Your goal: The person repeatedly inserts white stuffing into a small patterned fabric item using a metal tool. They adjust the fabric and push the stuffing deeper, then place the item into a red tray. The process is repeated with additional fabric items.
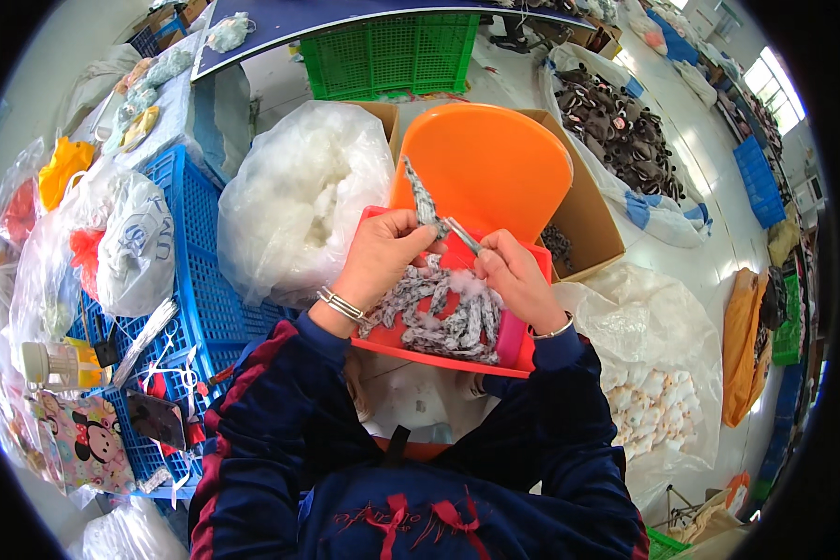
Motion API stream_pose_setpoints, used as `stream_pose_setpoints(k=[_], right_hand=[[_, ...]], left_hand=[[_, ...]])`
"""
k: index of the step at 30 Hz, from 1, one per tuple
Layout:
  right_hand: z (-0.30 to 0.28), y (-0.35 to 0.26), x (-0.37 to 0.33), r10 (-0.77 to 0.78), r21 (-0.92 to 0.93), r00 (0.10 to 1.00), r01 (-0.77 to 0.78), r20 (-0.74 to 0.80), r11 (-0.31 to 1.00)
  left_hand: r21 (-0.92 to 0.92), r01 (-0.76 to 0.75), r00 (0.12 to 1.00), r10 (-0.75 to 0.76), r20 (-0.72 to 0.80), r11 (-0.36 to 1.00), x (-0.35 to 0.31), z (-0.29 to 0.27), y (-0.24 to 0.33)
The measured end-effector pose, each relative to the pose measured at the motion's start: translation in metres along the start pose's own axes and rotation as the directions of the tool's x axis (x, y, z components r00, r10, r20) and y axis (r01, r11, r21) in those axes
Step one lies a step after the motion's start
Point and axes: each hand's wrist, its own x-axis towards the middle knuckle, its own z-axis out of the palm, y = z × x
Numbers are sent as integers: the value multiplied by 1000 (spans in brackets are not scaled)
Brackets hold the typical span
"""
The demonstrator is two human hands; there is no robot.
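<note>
My left hand pinches a narrow grey-and-white fuzzy fabric piece that points upward, tapering at its far end. In my right hand is a slim metal tool, like tweezers or forceps, with its tip against the lower part of that piece. Fingers hide the tool's other end. Below both hands, a red tray holds a heap of similar grey-and-white pieces. Loose tufts of white stuffing lie over the heap. A pink block-like thing sits at the tray's right side.
A clear bag of white stuffing stands left of the tray. Behind the tray is an orange stool or chair seat, beside a cardboard box. Blue crates stand at left. A bag of small white pieces lies right.
</note>
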Motion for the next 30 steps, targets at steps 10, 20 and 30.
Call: stream_pose_setpoints(k=[10, 20, 30], right_hand=[[2, -3, -4, -41, -85, 999, 42, 9, 996], [0, -8, -3, -108, -133, 994, 103, -30, 986], [-3, -10, -4, -178, -229, 983, 166, -33, 959]], left_hand=[[-61, 14, 1000, -15, -15, 998, 3, -8, -3], [-114, 55, 998, -53, 14, 992, 1, -6, 3], [-122, 87, 995, -81, 53, 989, -1, -7, 8]])
